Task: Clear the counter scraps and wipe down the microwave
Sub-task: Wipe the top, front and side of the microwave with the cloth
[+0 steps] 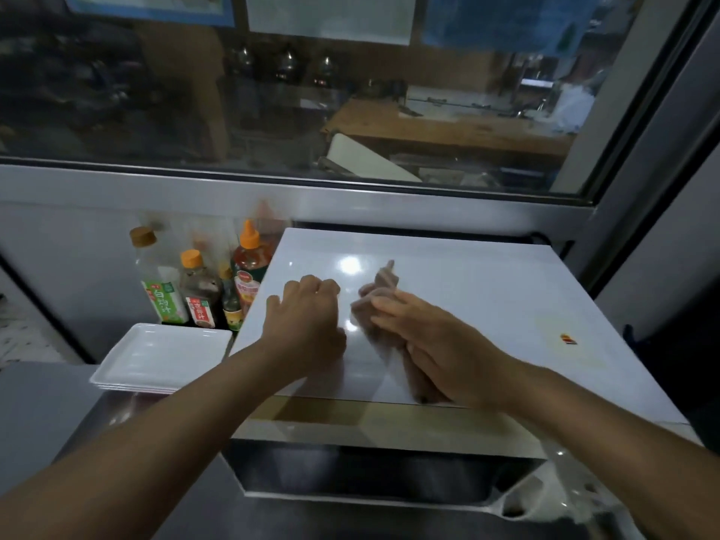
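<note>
A white microwave [487,298] fills the middle of the head view, seen from above. My left hand [307,321] rests on its top near the left edge, fingers curled under and holding nothing. My right hand [424,341] lies flat with straight fingers on a greyish-brown cloth [380,290], pressing it onto the microwave's top. The cloth is blurred and sticks out beyond my fingertips. A small red and yellow scrap [568,339] lies on the top toward the right.
Several sauce bottles [202,286] stand left of the microwave against the wall. A stack of white rectangular plates [163,356] sits in front of them on the steel counter [35,407]. A window [311,91] runs behind.
</note>
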`<state>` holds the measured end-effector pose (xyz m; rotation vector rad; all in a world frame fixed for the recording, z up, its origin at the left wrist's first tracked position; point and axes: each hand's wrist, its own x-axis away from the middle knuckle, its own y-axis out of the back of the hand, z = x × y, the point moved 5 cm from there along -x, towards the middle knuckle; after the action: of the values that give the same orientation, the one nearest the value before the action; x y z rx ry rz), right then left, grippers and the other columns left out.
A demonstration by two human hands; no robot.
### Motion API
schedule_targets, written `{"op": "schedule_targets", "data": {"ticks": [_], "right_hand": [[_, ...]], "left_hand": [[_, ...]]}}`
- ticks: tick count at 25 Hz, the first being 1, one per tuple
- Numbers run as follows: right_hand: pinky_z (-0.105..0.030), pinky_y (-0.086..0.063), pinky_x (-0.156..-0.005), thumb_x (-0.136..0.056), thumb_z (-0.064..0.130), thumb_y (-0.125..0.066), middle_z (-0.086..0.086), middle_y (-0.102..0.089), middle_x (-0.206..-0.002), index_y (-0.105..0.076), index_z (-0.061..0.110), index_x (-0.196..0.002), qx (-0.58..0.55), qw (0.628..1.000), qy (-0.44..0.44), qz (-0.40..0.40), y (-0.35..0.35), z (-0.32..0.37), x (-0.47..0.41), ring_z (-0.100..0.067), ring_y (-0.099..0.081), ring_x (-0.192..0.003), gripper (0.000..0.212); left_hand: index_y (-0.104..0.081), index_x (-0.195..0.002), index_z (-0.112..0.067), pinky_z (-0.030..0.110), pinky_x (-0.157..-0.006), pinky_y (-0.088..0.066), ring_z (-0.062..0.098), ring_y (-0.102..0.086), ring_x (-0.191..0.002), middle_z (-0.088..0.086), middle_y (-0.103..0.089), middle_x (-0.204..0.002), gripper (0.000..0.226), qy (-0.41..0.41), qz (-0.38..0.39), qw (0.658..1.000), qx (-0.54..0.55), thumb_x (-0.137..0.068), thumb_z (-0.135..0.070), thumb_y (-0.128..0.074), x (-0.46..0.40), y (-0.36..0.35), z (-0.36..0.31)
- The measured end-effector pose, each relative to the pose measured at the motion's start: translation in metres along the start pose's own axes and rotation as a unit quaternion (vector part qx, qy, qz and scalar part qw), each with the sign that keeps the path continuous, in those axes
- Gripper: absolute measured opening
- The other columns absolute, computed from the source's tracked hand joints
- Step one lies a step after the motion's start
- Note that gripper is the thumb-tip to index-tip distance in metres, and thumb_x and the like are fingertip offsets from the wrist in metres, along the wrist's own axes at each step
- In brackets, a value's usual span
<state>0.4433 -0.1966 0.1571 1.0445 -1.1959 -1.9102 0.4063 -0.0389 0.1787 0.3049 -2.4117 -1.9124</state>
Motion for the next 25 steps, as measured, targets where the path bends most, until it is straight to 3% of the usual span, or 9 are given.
{"op": "schedule_targets", "data": {"ticks": [3,8,10,12,15,18,20,22,25], "right_hand": [[-0.037,-0.035,-0.11,-0.097,0.015,-0.033,0.009,-0.033,-0.152,-0.042,0.026,-0.14,0.028,0.999,-0.007,0.015,0.024,-0.036,0.007,-0.009,-0.031,-0.14,0.045],[-0.035,-0.022,-0.115,-0.094,0.011,-0.045,-0.001,-0.026,-0.155,-0.039,0.014,-0.142,0.052,0.992,-0.111,0.04,0.052,-0.095,-0.011,-0.015,-0.023,-0.143,0.049],[-0.031,-0.022,-0.116,-0.094,0.006,-0.042,-0.006,-0.033,-0.152,-0.044,0.01,-0.139,0.044,0.997,-0.059,0.009,0.045,-0.076,0.018,-0.019,-0.028,-0.142,0.045],[-0.031,-0.027,-0.114,-0.094,0.013,-0.037,-0.002,-0.038,-0.15,-0.045,0.016,-0.139,0.008,1.0,-0.01,-0.008,0.039,-0.055,0.058,-0.018,-0.032,-0.14,0.046],[-0.035,-0.032,-0.108,-0.092,0.015,-0.041,0.005,-0.039,-0.149,-0.046,0.024,-0.137,0.01,1.0,0.004,-0.005,0.059,-0.083,0.084,-0.014,-0.035,-0.138,0.046],[-0.038,-0.028,-0.113,-0.093,0.005,-0.038,-0.008,-0.042,-0.146,-0.049,0.011,-0.134,0.007,0.996,-0.092,-0.019,0.087,-0.151,0.072,-0.025,-0.039,-0.135,0.043],[-0.04,-0.02,-0.117,-0.094,0.002,-0.035,-0.009,-0.033,-0.151,-0.045,0.008,-0.136,0.021,0.987,-0.16,0.003,0.092,-0.18,0.063,-0.024,-0.029,-0.14,0.044],[-0.036,-0.012,-0.118,-0.094,0.004,-0.039,-0.009,-0.031,-0.152,-0.045,0.005,-0.136,0.054,0.979,-0.198,0.002,0.089,-0.177,0.07,-0.023,-0.023,-0.142,0.042],[-0.03,-0.013,-0.114,-0.089,0.013,-0.044,-0.016,-0.046,-0.139,-0.053,0.0,-0.125,0.124,0.98,-0.133,-0.078,0.082,-0.127,0.119,-0.032,-0.037,-0.134,0.04]], "left_hand": [[-0.042,-0.134,-0.017,0.039,-0.099,-0.036,0.026,-0.041,-0.122,0.007,-0.044,-0.137,0.048,-0.002,0.012,1.0,-0.004,-0.089,-0.025,-0.056,-0.006,-0.011,-0.026],[-0.047,-0.125,-0.018,0.04,-0.096,-0.038,0.025,-0.044,-0.116,0.005,-0.047,-0.129,0.041,0.045,0.012,0.997,-0.064,-0.087,-0.033,-0.053,-0.005,-0.012,-0.04],[-0.049,-0.123,-0.018,0.04,-0.095,-0.038,0.025,-0.044,-0.114,0.004,-0.048,-0.128,0.039,0.035,0.003,0.998,-0.056,-0.087,-0.032,-0.053,-0.004,-0.014,-0.058],[-0.048,-0.125,-0.02,0.039,-0.096,-0.039,0.024,-0.044,-0.116,0.003,-0.047,-0.131,0.04,-0.003,-0.004,1.0,-0.023,-0.087,-0.032,-0.052,-0.001,-0.023,-0.082],[-0.044,-0.13,-0.024,0.039,-0.099,-0.035,0.024,-0.039,-0.124,0.001,-0.043,-0.138,0.043,-0.035,-0.02,0.999,0.006,-0.089,-0.03,-0.051,0.0,-0.037,-0.112],[-0.045,-0.128,-0.027,0.04,-0.101,-0.033,0.024,-0.036,-0.126,-0.002,-0.04,-0.14,0.041,-0.008,-0.014,1.0,0.007,-0.087,-0.031,-0.05,-0.002,-0.041,-0.115],[-0.045,-0.129,-0.026,0.041,-0.101,-0.033,0.025,-0.036,-0.127,-0.001,-0.04,-0.14,0.042,0.011,-0.007,1.0,-0.002,-0.087,-0.031,-0.05,-0.002,-0.039,-0.117],[-0.048,-0.127,-0.024,0.041,-0.099,-0.034,0.026,-0.039,-0.125,0.0,-0.043,-0.138,0.04,0.016,-0.015,1.0,-0.012,-0.088,-0.03,-0.051,0.001,-0.037,-0.126],[-0.05,-0.125,-0.025,0.041,-0.101,-0.036,0.024,-0.041,-0.124,-0.004,-0.045,-0.138,0.038,-0.031,-0.021,0.999,0.009,-0.086,-0.024,-0.05,0.01,-0.043,-0.15]]}}
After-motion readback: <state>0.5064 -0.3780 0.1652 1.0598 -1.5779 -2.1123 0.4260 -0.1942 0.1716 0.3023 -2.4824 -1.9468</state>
